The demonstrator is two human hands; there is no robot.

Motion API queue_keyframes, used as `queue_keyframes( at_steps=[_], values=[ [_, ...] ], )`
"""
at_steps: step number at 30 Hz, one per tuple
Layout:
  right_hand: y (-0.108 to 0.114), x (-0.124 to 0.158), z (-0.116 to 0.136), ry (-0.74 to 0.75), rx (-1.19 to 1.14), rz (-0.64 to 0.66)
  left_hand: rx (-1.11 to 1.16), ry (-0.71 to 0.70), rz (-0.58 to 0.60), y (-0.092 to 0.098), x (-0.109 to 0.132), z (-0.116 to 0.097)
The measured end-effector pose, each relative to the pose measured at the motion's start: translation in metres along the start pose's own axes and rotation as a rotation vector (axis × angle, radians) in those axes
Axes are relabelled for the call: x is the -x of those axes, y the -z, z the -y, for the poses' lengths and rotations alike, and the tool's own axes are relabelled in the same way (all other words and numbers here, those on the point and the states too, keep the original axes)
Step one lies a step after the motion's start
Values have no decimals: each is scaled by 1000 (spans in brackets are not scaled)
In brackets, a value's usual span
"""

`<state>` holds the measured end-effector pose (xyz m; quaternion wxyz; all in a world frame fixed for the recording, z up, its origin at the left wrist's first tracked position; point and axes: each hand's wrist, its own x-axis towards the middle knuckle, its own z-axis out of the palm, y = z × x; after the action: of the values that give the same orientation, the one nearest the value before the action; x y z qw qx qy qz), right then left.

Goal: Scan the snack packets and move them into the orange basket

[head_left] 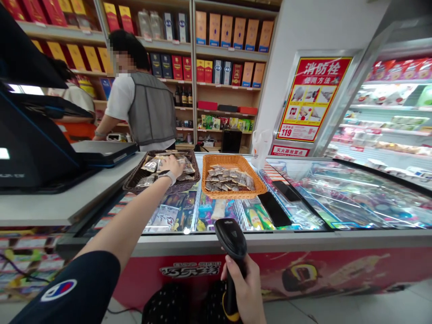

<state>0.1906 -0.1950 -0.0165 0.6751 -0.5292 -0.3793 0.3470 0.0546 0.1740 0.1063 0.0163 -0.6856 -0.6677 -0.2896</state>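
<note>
- Two hands are ours: our left hand [173,166], open, lies on packets [151,165] in a dark basket [130,184]; our right hand [241,281] clenches one scanner [232,238].
- One orange basket [216,161] just beside holds more packets, too many to count.
- One freezer [270,238] bears both baskets.
- One co-worker [151,110] stands beyond.

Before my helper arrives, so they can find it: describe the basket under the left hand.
At the freezer by the counter, two wicker baskets sit side by side. Take the dark brown one, nearer the counter, not the orange one: the left hand rests on its packets.
</note>
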Motion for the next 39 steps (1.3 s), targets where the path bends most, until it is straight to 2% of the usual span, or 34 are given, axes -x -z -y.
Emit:
queue_keyframes(
  at_steps=[4, 9, 13, 16, 19, 23, 26, 29, 34, 39],
  values=[
    [-5, 1, 0, -7, -10, 5, 42, 25, 71, -10, -10, 11],
    [-3, 4, 4, 26, 40, -5, 164, -9, 166, -19, -15, 1],
    [1, 6, 9, 16, 57, -19, 263, -61, 164, -15, -8, -6],
    [1, 6, 12, 6, 62, -7, 482, -66, 111, -8, 16, -7],
    [-4, 7, 14, 1, 72, 21, 847, -68, 52, 2, 60, 0],
    [-17, 9, 19, 13, 71, 68, 1174, 47, 108, 12, 128, 24],
    [-29, 12, 25, 40, 81, 120, 1268, 95, 125, 11, 164, 43],
    [-38, 13, 30, 52, 105, 182, 1250, 78, 166, 6, 181, 56],
    [-50, 10, 29, 47, 214, 244, 1208, 60, 277, 1, 189, 65],
    [-59, 3, 23, 51, 252, 244, 1243, 65, 267, 0, 193, 67]
  ],
)
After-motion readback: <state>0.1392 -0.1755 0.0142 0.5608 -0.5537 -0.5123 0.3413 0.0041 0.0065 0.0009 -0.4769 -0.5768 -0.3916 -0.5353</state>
